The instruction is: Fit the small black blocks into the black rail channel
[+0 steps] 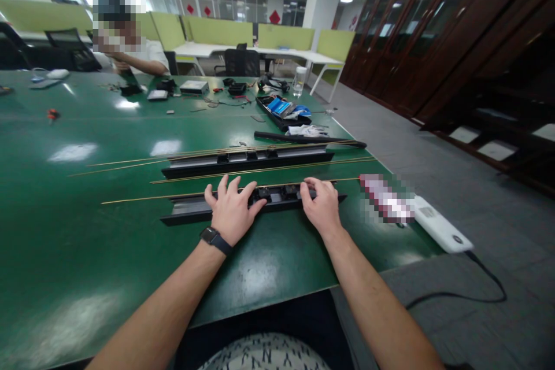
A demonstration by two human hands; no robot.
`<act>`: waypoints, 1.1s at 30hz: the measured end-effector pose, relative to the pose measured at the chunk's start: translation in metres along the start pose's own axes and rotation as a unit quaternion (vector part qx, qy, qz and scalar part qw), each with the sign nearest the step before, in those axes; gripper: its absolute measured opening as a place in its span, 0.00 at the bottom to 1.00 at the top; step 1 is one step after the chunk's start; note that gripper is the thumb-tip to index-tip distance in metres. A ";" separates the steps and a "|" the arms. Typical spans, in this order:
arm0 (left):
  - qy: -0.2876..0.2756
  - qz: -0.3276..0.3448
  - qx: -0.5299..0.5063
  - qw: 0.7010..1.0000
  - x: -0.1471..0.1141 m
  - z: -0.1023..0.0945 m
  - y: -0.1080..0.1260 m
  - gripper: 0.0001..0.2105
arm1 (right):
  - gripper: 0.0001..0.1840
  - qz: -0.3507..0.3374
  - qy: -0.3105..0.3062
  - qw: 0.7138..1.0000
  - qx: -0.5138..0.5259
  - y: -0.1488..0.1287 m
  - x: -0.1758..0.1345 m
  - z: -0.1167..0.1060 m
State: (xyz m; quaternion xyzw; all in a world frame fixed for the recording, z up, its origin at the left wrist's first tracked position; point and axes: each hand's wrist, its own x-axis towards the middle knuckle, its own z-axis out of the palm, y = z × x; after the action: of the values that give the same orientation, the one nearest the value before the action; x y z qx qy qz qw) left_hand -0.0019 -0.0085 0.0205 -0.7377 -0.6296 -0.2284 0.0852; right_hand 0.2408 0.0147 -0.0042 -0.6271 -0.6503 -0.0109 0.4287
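Observation:
My left hand (233,212), with a dark watch on its wrist, lies over the nearer black channel-shaped bar (186,217). Its fingers are spread across the bar and its thumb rests near small black blocks (263,193) seated in the channel. A thin brass-coloured rod (139,200) runs along this bar's far side and passes under both hands. Near the bar's right end, my right hand (321,205) has its thumb and index finger closed together at the rod. Their exact contact is partly hidden.
Beyond lies a second black bar (247,165) with more thin rods (125,162). At right are a blurred-out phone-like object (385,199) and a white power strip (442,228). A black tray (284,121), a bottle (299,82) and a seated person (147,60) are farther back.

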 end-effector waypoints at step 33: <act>-0.072 0.081 -0.038 0.993 0.020 -0.005 -0.002 0.17 | 0.17 0.001 -0.001 1.000 0.003 -0.002 0.001 -0.001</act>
State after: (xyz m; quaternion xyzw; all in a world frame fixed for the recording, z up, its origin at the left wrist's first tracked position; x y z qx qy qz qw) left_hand -0.0025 0.0075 0.0331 -0.8036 -0.5630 -0.1907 0.0298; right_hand 0.2398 0.0145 -0.0026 -0.6264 -0.6503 -0.0079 0.4297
